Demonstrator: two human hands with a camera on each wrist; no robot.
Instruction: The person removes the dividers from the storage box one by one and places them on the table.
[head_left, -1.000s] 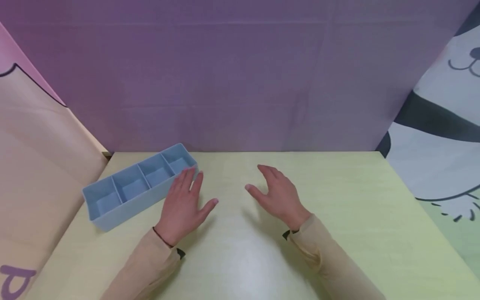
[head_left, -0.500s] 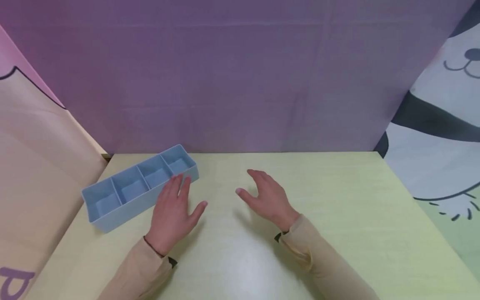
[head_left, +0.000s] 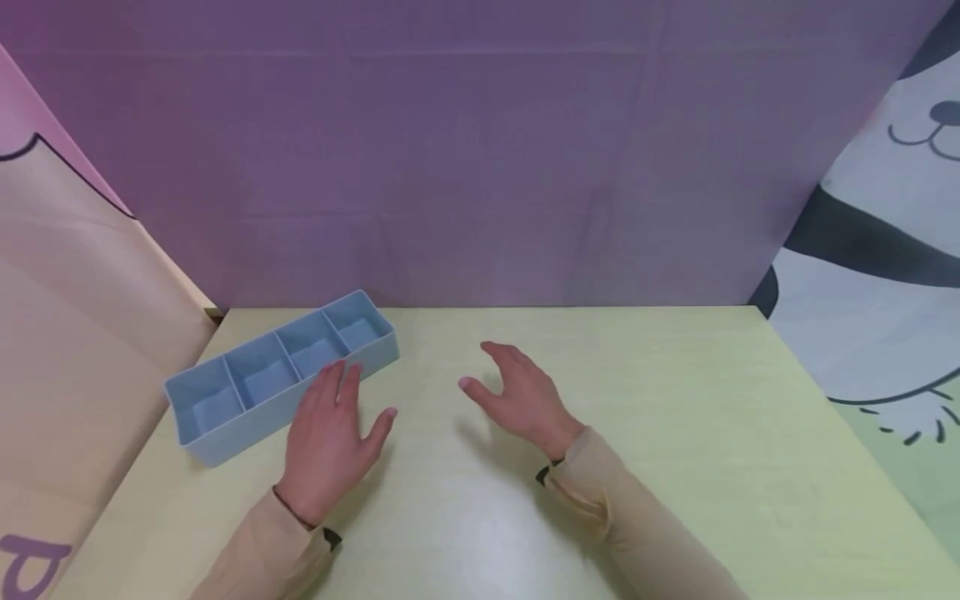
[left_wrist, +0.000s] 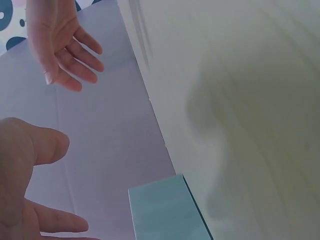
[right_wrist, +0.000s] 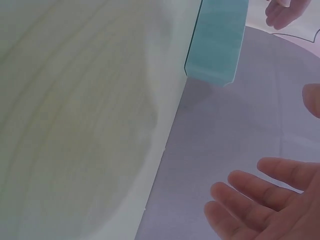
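A long blue box (head_left: 281,408) with a row of open compartments stands at a slant on the left of the table. In the head view my left hand (head_left: 326,446) is held above the table in front of it, fingers extended and thumb spread, covering part of its front wall. Whether those fingers touch the box is hard to tell there; the left wrist view shows the box (left_wrist: 167,210) apart from the thumb. My right hand (head_left: 525,400) hovers over the middle of the table, fingers slightly bent and thumb apart, with nothing held. Its palm and fingers (right_wrist: 250,192) show in the right wrist view.
The pale wooden table (head_left: 712,417) ends at a purple backdrop (head_left: 480,167). A beige printed sheet (head_left: 75,333) borders the left side. On the right hangs a sheet with a panda print (head_left: 885,317).
Both hands have drifted left and slightly toward the person, the left one away from the box's right end. The box has stayed in place.
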